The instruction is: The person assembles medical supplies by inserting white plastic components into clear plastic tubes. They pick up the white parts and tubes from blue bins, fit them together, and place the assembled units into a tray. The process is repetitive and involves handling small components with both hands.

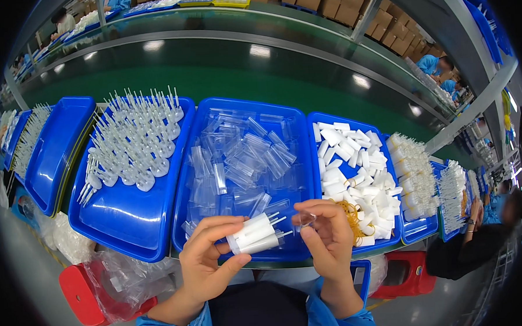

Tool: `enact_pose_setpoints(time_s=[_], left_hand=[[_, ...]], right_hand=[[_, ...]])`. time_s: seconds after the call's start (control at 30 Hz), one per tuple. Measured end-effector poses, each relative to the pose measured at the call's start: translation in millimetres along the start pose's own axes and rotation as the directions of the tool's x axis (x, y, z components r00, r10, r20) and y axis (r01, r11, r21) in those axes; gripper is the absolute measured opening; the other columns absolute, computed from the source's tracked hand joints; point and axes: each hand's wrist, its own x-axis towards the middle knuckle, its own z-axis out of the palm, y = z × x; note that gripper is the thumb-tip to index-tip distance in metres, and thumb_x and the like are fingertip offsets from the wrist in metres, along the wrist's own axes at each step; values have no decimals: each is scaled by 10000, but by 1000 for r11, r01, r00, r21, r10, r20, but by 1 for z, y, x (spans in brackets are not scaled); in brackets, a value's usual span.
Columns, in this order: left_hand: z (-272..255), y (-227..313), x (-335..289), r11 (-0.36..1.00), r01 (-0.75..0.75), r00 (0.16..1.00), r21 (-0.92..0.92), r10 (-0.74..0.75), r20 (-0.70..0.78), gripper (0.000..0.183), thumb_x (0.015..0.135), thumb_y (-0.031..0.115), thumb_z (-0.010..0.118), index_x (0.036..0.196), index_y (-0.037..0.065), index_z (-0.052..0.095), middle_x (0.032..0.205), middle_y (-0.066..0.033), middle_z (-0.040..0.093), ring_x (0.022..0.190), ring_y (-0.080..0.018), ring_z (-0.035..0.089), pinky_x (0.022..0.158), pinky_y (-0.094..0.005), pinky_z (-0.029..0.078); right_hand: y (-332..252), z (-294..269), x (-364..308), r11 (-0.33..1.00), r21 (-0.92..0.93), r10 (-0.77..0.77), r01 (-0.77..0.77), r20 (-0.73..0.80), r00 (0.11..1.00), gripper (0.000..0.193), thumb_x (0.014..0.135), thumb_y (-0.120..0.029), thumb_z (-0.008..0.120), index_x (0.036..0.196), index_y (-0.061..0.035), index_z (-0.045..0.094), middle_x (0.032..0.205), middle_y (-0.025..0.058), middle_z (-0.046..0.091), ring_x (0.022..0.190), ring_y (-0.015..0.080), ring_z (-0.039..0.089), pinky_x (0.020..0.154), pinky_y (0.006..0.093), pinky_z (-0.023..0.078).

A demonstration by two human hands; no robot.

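My left hand (pixel 210 261) is closed round a bundle of white cylinders (pixel 255 233), whose thin white stems point to the right. A translucent round end shows at the bundle's left side. Just right of the stems, my right hand (pixel 328 241) pinches a small clear plastic piece (pixel 305 219) between thumb and fingers; its exact kind is hard to make out. Both hands are over the near edge of a blue tray (pixel 183 184) of clear plastic sleeves (pixel 246 155). Beside my right hand, yellow-brown rubber bands (pixel 352 220) lie among white cylindrical pieces (pixel 360 164) in another blue tray (pixel 317 121).
Left stands a blue tray (pixel 121 227) of stemmed white parts (pixel 137 139), beside stacked blue trays (pixel 59 148). Farther right are more filled trays (pixel 418 232). A green conveyor belt (pixel 210 72) runs behind. Red stools (pixel 77 293) flank me; people work nearby.
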Motion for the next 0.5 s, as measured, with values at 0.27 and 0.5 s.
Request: enact_pose_setpoints(time_s=[0.27, 0.5], left_hand=[[-1, -5, -5, 997, 74, 997, 21, -74, -12, 427, 787, -112, 701, 1195, -80, 579, 1267, -249, 533, 1179, -330, 578, 948, -397, 563], [0, -6, -4, 999, 24, 1000, 22, -23, -11, 407, 782, -123, 702, 1173, -68, 599, 1265, -232, 527, 1193, -321, 569, 948, -392, 566]], right_hand=[[11, -13, -1, 981, 0, -196, 196, 0, 981, 221, 857, 74, 617, 1077, 58, 607, 1086, 161, 570, 808, 160, 617, 678, 243, 523], [7, -9, -7, 988, 141, -34, 62, -194, 980, 214, 865, 62, 613, 1077, 88, 602, 1063, 158, 580, 768, 138, 613, 703, 244, 521]])
